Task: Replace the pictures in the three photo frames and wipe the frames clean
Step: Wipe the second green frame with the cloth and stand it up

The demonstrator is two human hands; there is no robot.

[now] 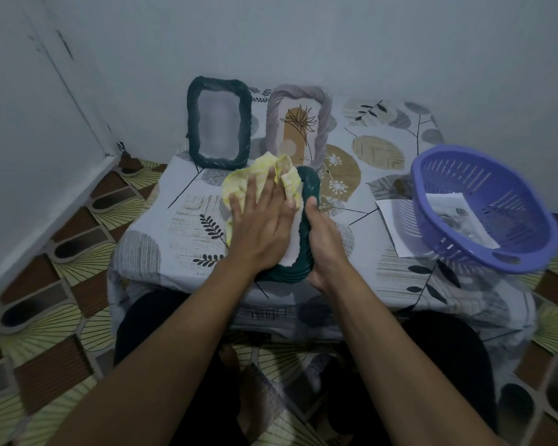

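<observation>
Frame [306, 201], dark green, is lying near the tabletop's [181, 226] front edge, long axis running front to back; right hand [324, 246] is gripping its side, left hand [261, 226] pressing a cloth [239, 185] flat, fingers spread.

A single wide-angle camera sits on the person's head and looks forward and steeply down. Both forearms enter from the bottom edge and meet at the frame's centre, close to the lens. The low table [161, 226] fills the middle band, its far edge against the wall [335, 43] across the upper half. The patterned floor [45, 333] curves along the lower left and right corners, bent by the wide lens. No second view exists.
</observation>
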